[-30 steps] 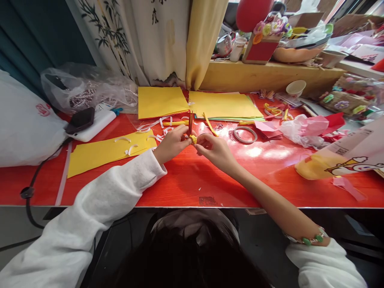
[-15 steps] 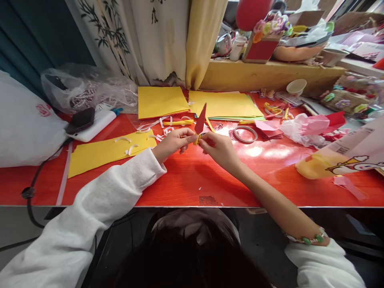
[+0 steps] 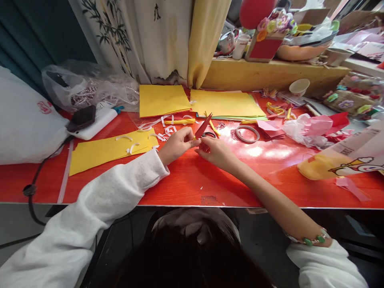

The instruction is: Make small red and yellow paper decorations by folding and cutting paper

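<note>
Left hand point(image 3: 177, 145): thumb and finger pinched narrow on the base of a red paper piece point(image 3: 203, 127), held above the table, between the hands. Right hand point(image 3: 218, 154): fingers curled, fingertips close at the same base; whether they grip it cannot be told.

Stage, by judgement: the piece is already shaped to a narrow point; work at its base seems unfinished, both hands being there. Sheets nearby lie flat, unfolded.

Red paper piece: stiff, matt, blade-shaped, tilted, tip up and to the right.
Dark loop point(image 3: 209, 135): one, just beyond the fingers; nature unclear.
Yellow strip point(image 3: 215, 127): one, thin, slanting on the table.
White scraps point(image 3: 171, 130): several, small, some curled, beyond the left hand.
Yellow sheets point(image 3: 99, 158): long, smooth, overlapping, left of the hands.
Paper stacks: two, yellow on top, flat, square-cornered; left stack point(image 3: 165, 98), right stack point(image 3: 225, 102).
Roll of tape point(image 3: 248, 141): one, thin ring, lying flat.
Pink paper point(image 3: 271, 127): creased, angular, beside crumpled, filmy plastic point(image 3: 303, 130).
Table point(image 3: 180, 184): red, glossy.
</note>
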The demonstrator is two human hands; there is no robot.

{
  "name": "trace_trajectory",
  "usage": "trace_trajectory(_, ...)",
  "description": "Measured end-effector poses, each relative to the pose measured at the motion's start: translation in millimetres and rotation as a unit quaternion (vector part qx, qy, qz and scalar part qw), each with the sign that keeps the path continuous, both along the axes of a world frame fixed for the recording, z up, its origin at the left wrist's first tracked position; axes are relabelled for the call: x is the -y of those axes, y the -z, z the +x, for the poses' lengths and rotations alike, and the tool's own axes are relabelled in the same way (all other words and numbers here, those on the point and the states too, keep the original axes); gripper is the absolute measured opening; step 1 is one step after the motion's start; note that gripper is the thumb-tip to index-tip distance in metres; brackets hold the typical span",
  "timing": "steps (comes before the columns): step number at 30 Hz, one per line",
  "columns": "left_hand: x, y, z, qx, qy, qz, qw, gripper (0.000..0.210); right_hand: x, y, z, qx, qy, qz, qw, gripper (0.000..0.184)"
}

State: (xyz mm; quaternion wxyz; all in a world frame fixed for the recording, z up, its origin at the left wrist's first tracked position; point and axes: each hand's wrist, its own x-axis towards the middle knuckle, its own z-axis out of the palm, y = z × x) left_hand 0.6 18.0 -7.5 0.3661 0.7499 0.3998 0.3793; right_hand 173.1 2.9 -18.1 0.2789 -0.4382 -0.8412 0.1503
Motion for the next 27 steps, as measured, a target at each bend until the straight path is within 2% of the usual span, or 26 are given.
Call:
trace_trajectory(3, 3, -1.9, 0, -0.068, -0.027, 0.109, 0.991, 0.026, 0, -4.1, 1, -0.045, 0.014, -0.036, 0.998, 0.008)
trace_trajectory(5, 4, -0.5, -1, -0.131, -0.052, 0.214, 0.966, 0.025, 1, -7.9, 1, -0.109, 0.005, -0.091, 0.990, 0.014)
trace_trajectory(8, 3, 4.1, -3, -0.215, -0.094, 0.348, 0.908, 0.018, 6, -15.7, -1, -0.239, -0.049, -0.217, 0.945, 0.040)
trace_trajectory(10, 1, 6.5, -5, -0.256, -0.117, 0.413, 0.866, 0.015, 9, -20.3, -2, -0.309, -0.066, -0.271, 0.909, 0.051)
trace_trajectory(13, -1, 7.1, -7, -0.298, -0.131, 0.491, 0.808, 0.017, 9, -22.3, -3, -0.376, -0.047, -0.274, 0.884, 0.037)
trace_trajectory(16, -1, 5.9, -6, -0.299, -0.146, 0.529, 0.781, 0.023, 6, -19.7, -2, -0.434, -0.026, -0.275, 0.857, 0.028)
trace_trajectory(22, 1, 3.7, -6, -0.297, -0.171, 0.529, 0.776, 0.028, 2, -15.7, 0, -0.517, -0.020, -0.316, 0.795, 0.022)
trace_trajectory(25, 1, 3.1, -6, -0.313, -0.173, 0.522, 0.774, 0.029, 2, -14.2, -1, -0.536, -0.034, -0.323, 0.779, 0.019)
trace_trajectory(27, 1, 2.7, -6, -0.323, -0.171, 0.524, 0.770, 0.030, 3, -13.8, -3, -0.538, -0.037, -0.321, 0.778, 0.018)
